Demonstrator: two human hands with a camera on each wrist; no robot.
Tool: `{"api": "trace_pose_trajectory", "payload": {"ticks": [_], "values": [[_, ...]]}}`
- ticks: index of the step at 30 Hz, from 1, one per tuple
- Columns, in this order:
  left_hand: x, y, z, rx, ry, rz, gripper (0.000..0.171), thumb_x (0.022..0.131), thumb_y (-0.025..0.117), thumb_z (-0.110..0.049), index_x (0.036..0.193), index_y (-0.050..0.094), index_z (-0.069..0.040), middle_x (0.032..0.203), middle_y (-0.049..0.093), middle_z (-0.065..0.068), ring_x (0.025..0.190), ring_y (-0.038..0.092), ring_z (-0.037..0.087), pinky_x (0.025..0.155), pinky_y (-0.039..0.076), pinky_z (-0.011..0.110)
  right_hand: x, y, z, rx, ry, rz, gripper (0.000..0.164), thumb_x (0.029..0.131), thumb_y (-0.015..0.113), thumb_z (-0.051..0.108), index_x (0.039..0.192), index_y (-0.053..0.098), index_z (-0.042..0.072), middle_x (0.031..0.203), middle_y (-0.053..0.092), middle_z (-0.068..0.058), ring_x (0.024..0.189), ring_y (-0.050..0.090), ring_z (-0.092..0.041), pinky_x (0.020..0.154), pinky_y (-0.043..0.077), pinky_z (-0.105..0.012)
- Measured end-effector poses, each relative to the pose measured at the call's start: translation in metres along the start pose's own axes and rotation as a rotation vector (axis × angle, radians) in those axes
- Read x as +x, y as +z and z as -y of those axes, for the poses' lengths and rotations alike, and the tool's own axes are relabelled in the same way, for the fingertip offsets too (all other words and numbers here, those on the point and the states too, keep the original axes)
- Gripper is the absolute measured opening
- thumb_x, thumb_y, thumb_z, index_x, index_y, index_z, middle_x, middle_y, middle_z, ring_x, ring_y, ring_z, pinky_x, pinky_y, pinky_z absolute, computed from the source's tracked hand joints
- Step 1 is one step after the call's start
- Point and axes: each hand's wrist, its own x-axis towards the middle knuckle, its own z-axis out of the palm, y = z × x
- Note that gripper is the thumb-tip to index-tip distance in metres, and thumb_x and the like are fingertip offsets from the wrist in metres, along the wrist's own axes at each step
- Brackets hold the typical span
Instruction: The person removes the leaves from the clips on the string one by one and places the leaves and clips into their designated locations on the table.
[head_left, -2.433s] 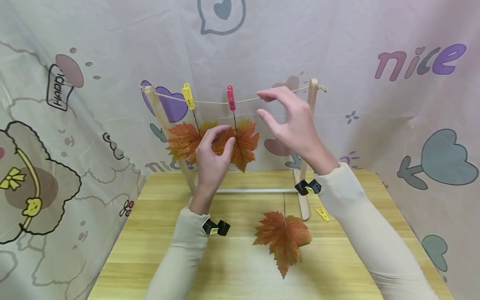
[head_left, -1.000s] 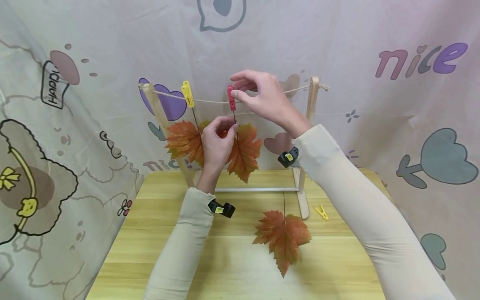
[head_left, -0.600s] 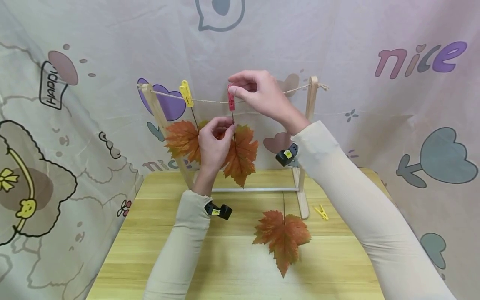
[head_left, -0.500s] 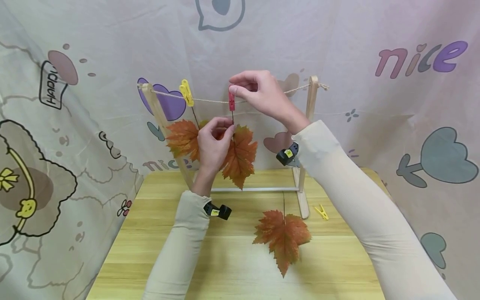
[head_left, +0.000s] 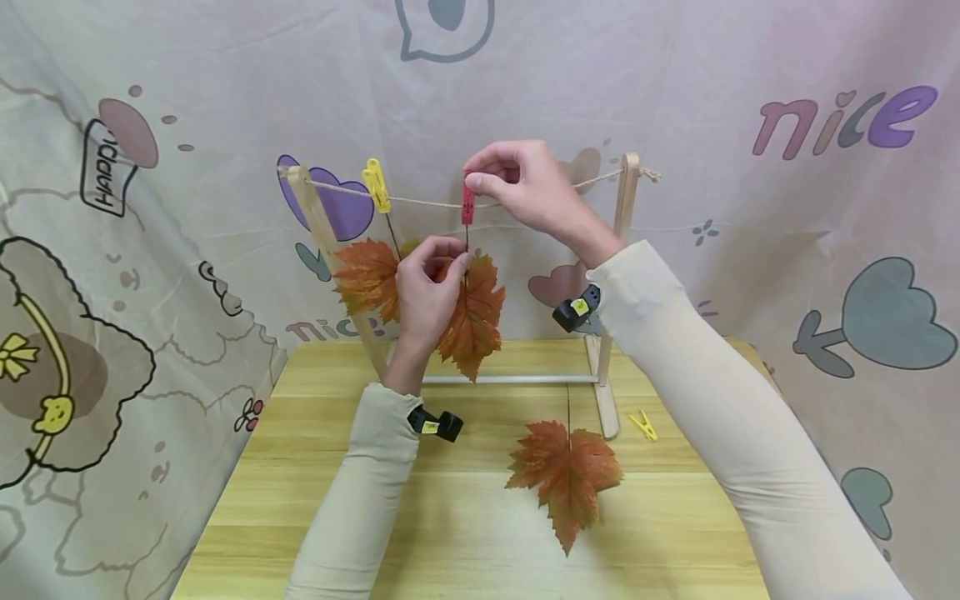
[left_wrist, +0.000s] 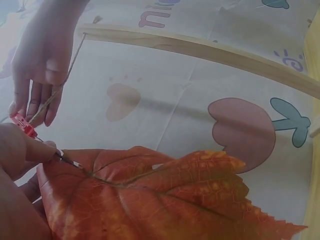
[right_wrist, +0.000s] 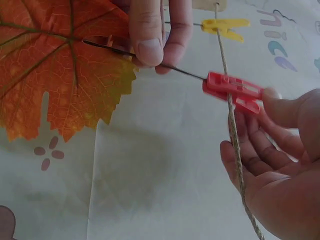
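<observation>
My right hand (head_left: 536, 187) pinches the red clothespin (head_left: 468, 205) between thumb and fingers at its top end. That clothespin sits on the twine (right_wrist: 234, 130), and a dark leaf stem (right_wrist: 185, 73) enters its lower end. Just below, the fingers and thumb of my left hand (head_left: 427, 287) pinch this stem. From it hangs an orange artificial maple leaf (head_left: 474, 321), partly hidden behind the left hand. To the left, a yellow clothespin (head_left: 377, 187) on the twine holds the stem of another orange leaf (head_left: 367, 275).
A wooden frame with a left post (head_left: 318, 212) and right post (head_left: 624, 200) carries the twine. On the wooden table (head_left: 315, 508) lie a third maple leaf (head_left: 566, 475) and a loose yellow clothespin (head_left: 643, 426). A printed cloth (head_left: 712, 250) hangs behind.
My right hand has come left from beside the right post to pinch the red clothespin. My left hand has taken hold of the stem, and its leaf now hangs a little lower and further left.
</observation>
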Motion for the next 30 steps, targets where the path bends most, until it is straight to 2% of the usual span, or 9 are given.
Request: {"api": "trace_pose_trajectory", "payload": {"ticks": [4, 6, 10, 13, 17, 20, 23, 25, 30], "values": [[0.003, 0.0, 0.021, -0.003, 0.011, -0.003, 0.012, 0.093, 0.069, 0.007, 0.104, 0.071, 0.012, 0.098, 0.07, 0.027, 0.076, 0.056, 0.03, 0.065, 0.043, 0.025, -0.001, 0.002, 0.0, 0.002, 0.012, -0.003, 0.015, 0.098, 0.07, 0.013, 0.107, 0.074, 0.002, 0.097, 0.074, -0.01, 0.086, 0.069, -0.022, 0.081, 0.051, -0.027], [0.003, 0.0, 0.025, 0.0, 0.013, -0.001, 0.011, 0.094, 0.071, 0.004, 0.104, 0.072, 0.009, 0.097, 0.07, 0.024, 0.075, 0.056, 0.027, 0.065, 0.043, 0.024, -0.001, 0.002, 0.001, 0.017, 0.019, -0.006, 0.014, 0.098, 0.07, 0.013, 0.107, 0.073, 0.002, 0.096, 0.074, -0.011, 0.089, 0.07, -0.023, 0.083, 0.053, -0.029], [0.002, 0.0, 0.027, -0.004, 0.009, 0.014, 0.011, 0.095, 0.072, -0.002, 0.104, 0.073, 0.005, 0.097, 0.071, 0.018, 0.075, 0.056, 0.023, 0.066, 0.044, 0.024, -0.001, 0.003, 0.001, 0.081, 0.03, -0.054, 0.014, 0.098, 0.069, 0.01, 0.106, 0.072, -0.002, 0.095, 0.075, -0.01, 0.089, 0.07, -0.022, 0.086, 0.055, -0.031], [0.0, 0.001, 0.026, -0.006, 0.002, 0.027, 0.012, 0.095, 0.072, -0.002, 0.104, 0.073, 0.005, 0.097, 0.072, 0.017, 0.076, 0.056, 0.022, 0.066, 0.045, 0.024, -0.001, 0.003, 0.0, 0.172, 0.023, -0.114, 0.012, 0.098, 0.069, 0.005, 0.104, 0.071, -0.005, 0.093, 0.075, -0.009, 0.086, 0.07, -0.02, 0.088, 0.056, -0.031], [-0.002, 0.001, 0.027, -0.004, -0.011, 0.023, 0.012, 0.094, 0.072, 0.002, 0.104, 0.072, 0.007, 0.098, 0.071, 0.02, 0.077, 0.057, 0.024, 0.067, 0.045, 0.025, -0.002, 0.003, -0.003, 0.321, 0.015, -0.192, 0.003, 0.096, 0.069, -0.001, 0.095, 0.071, -0.001, 0.09, 0.075, -0.009, 0.082, 0.069, -0.019, 0.088, 0.057, -0.032], [-0.005, 0.001, 0.022, 0.004, -0.024, 0.011, 0.012, 0.094, 0.07, 0.004, 0.105, 0.071, 0.01, 0.098, 0.07, 0.024, 0.078, 0.057, 0.03, 0.068, 0.046, 0.026, -0.002, 0.003, -0.005, 0.412, 0.023, -0.236, 0.007, 0.095, 0.069, -0.002, 0.092, 0.071, 0.003, 0.09, 0.074, -0.01, 0.083, 0.069, -0.02, 0.088, 0.058, -0.033], [-0.008, 0.001, 0.01, -0.008, -0.037, 0.027, 0.013, 0.093, 0.07, 0.006, 0.105, 0.069, 0.013, 0.099, 0.069, 0.028, 0.08, 0.058, 0.036, 0.07, 0.047, 0.026, -0.004, 0.001, -0.007, 0.486, 0.03, -0.277, 0.001, 0.095, 0.069, -0.003, 0.096, 0.07, -0.003, 0.091, 0.074, -0.012, 0.082, 0.069, -0.02, 0.088, 0.058, -0.034], [-0.01, 0.001, 0.001, -0.017, -0.037, 0.045, 0.013, 0.093, 0.07, 0.007, 0.104, 0.069, 0.014, 0.098, 0.068, 0.029, 0.081, 0.06, 0.038, 0.07, 0.047, 0.026, -0.005, -0.001, -0.007, 0.533, 0.032, -0.296, 0.005, 0.095, 0.068, -0.003, 0.098, 0.068, -0.007, 0.092, 0.074, -0.014, 0.082, 0.069, -0.021, 0.087, 0.058, -0.033], [-0.013, -0.002, -0.007, -0.028, -0.025, 0.051, 0.013, 0.092, 0.071, 0.007, 0.101, 0.068, 0.016, 0.097, 0.068, 0.03, 0.081, 0.063, 0.04, 0.07, 0.049, 0.025, -0.005, -0.003, -0.007, 0.588, 0.0, -0.281, 0.008, 0.096, 0.067, -0.002, 0.1, 0.067, -0.009, 0.094, 0.073, -0.015, 0.082, 0.069, -0.021, 0.09, 0.057, -0.036]]}}
